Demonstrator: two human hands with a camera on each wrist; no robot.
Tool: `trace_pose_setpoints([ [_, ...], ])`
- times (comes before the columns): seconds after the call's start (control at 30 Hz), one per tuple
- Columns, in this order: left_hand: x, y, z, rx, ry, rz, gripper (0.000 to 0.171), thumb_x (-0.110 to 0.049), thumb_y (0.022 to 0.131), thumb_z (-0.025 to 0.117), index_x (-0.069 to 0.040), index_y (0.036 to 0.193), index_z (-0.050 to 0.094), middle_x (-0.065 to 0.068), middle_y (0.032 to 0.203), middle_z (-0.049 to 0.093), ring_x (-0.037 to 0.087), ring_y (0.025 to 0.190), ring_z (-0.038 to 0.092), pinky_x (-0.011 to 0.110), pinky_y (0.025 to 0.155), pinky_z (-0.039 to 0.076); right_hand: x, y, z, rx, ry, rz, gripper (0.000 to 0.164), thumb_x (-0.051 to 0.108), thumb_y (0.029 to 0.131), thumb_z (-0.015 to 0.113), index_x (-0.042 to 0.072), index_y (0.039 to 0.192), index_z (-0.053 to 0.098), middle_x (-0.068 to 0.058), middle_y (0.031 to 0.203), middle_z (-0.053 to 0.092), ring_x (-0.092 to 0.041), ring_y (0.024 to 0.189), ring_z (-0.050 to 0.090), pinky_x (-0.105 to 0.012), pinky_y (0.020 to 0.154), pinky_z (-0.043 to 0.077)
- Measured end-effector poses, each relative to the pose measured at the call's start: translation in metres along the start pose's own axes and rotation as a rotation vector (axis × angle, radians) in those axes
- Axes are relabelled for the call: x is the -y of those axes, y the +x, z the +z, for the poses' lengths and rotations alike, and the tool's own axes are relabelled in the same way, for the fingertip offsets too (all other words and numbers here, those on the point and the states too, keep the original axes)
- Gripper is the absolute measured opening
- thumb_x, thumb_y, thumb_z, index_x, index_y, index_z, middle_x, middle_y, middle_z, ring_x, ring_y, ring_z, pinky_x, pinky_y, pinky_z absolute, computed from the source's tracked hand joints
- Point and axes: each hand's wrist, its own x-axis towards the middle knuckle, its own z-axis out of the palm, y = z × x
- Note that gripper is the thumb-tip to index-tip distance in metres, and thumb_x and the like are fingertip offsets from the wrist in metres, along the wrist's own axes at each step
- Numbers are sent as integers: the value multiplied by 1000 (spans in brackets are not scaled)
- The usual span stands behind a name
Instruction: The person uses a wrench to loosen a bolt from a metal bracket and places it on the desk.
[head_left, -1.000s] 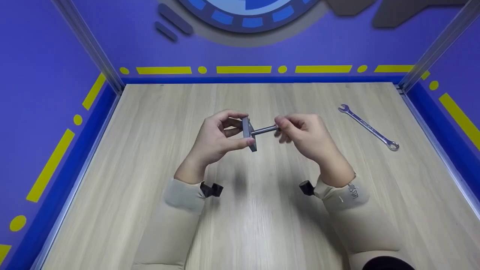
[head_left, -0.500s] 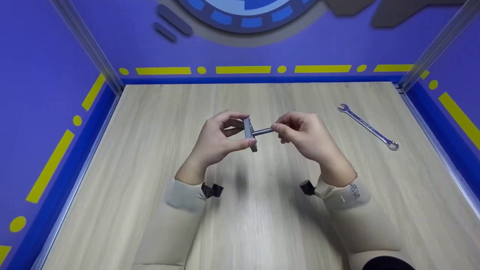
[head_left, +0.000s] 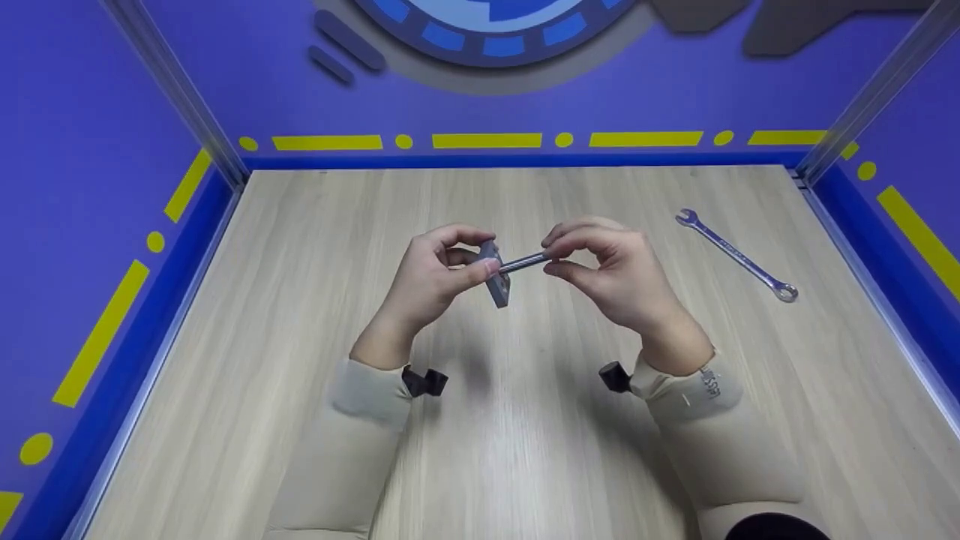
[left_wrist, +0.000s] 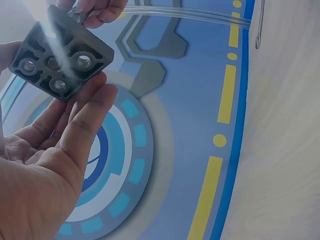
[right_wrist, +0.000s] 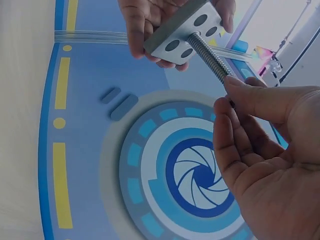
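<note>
In the head view my left hand (head_left: 424, 281) holds a small square grey metal plate (head_left: 498, 292) by its edges, above the table. A threaded rod (head_left: 523, 262) stands out from the middle of the plate's face toward the right. My right hand (head_left: 619, 270) pinches the free end of that rod between thumb and fingers. The right wrist view shows several round holes around the threaded rod (right_wrist: 212, 59) in the plate (right_wrist: 167, 39). From the left wrist, the back of the plate (left_wrist: 70, 47) appears ribbed and hollowed, with several holes.
A combination wrench (head_left: 739, 255) lies on the wooden tabletop (head_left: 517, 450) to the right of my right hand. Blue-purple panels (head_left: 480, 112) with yellow marks rise at the back and sides. A small black camera mount sits at each wrist.
The right thumb and fingers have shifted around the rod's end. My left thumb has slid up the plate, which has turned slightly so more of its holed face shows.
</note>
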Motion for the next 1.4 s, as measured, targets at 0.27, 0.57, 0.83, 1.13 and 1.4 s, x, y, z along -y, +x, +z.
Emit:
trace_pose_setpoints([
  [0.27, -2, 0, -1, -1, -24, 77, 55, -8, 90, 89, 5, 140, 71, 20, 133, 71, 24, 113, 79, 36, 102, 71, 2, 1, -2, 65, -91, 184, 34, 6, 97, 89, 3, 130, 81, -11, 117, 82, -12, 100, 75, -20, 91, 64],
  [0.57, 0, -1, 3, 13, 58, 190, 69, -1, 76, 103, 3, 138, 72, 15, 137, 70, 24, 125, 75, 35, 120, 62, 0, 4, -3, 98, -128, 446, 48, 37, 117, 64, 6, 84, 79, -4, 67, 72, -18, 64, 69, -27, 70, 57],
  [0.83, 1, -1, 4, 3, 99, 194, 64, -7, 81, 102, 2, 138, 73, 14, 137, 70, 25, 124, 76, 33, 118, 63, 1, 4, -4, 109, -143, 377, 25, 26, 112, 74, 6, 100, 83, -1, 76, 67, -16, 68, 66, -23, 62, 56],
  [1.13, 1, 0, 1, -1, 55, 131, 57, -17, 87, 94, 0, 138, 73, 16, 138, 70, 29, 119, 78, 40, 96, 74, 1, 2, -2, 43, -132, 225, 17, 9, 102, 85, 3, 117, 85, -6, 101, 79, -14, 90, 68, -19, 75, 54],
  [1.4, 1, 1, 0, -13, 11, 134, 55, -17, 86, 91, 1, 135, 74, 10, 125, 75, 24, 111, 75, 26, 81, 66, -3, 2, -3, 11, -76, -38, 21, -10, 90, 89, 4, 106, 88, -14, 107, 82, -6, 94, 71, -17, 83, 61],
])
